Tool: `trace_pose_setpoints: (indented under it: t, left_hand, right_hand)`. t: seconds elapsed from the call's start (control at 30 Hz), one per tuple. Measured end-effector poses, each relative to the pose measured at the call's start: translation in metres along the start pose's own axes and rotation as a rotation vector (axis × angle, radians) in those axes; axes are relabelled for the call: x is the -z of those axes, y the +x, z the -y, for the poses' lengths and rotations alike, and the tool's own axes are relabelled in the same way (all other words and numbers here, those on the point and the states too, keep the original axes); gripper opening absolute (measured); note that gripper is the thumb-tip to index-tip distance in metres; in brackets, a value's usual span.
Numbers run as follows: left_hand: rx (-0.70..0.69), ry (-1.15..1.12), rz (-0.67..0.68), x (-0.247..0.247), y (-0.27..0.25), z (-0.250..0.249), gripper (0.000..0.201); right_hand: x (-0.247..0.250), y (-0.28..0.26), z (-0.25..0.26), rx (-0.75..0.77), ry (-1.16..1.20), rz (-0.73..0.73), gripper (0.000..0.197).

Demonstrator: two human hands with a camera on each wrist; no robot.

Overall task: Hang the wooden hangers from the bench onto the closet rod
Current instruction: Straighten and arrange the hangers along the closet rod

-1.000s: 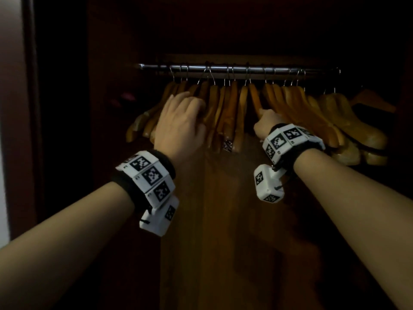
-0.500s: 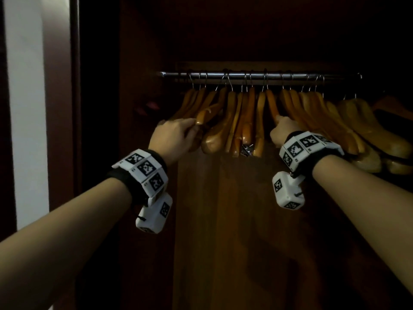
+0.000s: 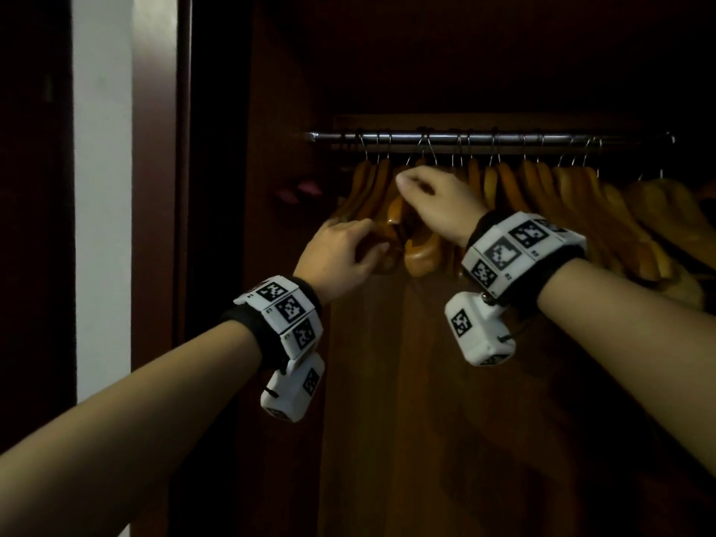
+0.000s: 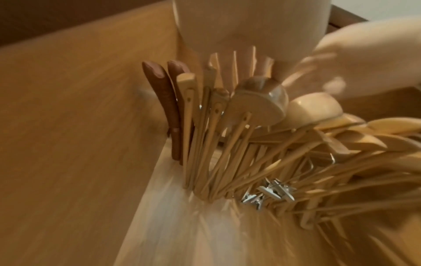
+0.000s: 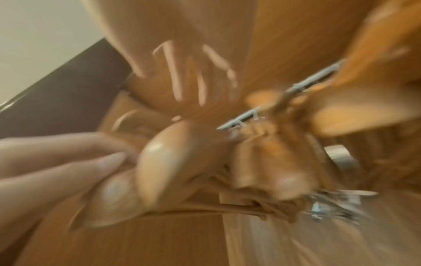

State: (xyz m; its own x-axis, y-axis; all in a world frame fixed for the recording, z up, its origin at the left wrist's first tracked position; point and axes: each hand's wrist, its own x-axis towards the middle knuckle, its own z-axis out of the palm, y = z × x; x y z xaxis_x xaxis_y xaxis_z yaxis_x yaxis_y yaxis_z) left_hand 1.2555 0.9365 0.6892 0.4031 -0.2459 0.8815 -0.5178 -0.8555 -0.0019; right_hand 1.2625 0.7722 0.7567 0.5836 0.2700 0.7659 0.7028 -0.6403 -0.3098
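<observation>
Two hands reach into a dark wooden closet in the head view. A shiny metal rod runs across the top, and more than a dozen wooden hangers hang from it by thin wire hooks, packed too close for an exact count. The left hand curls its fingers round the rounded lower end of a thick hanger near the rod's left end. The right hand is higher, fingers bent in among the hanger necks just under the hooks; whether it grips one I cannot tell. Each wrist wears a white band with black square markers.

The left wrist view shows the hangers fanned out from below: two dark brown ones at the left, the rest pale, some slim and flat, two with broad glossy rounded ends, and a few metal clips.

The right wrist view is heavily blurred; fingers touch a glossy rounded hanger end.
</observation>
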Motion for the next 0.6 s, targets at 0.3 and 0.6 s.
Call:
trace_pose_setpoints:
  t: [0.3, 0.6]
  left_hand:
    - [-0.003, 0.017, -0.069, -0.004, 0.000, 0.003, 0.022]
    - [0.095, 0.100, -0.133, -0.013, 0.005, 0.010, 0.028]
  right_hand:
    - [-0.007, -0.003, -0.017, 0.011, -0.047, -0.021, 0.027]
    - [0.011, -0.013, -0.033, -0.001, -0.135, -0.144, 0.022]
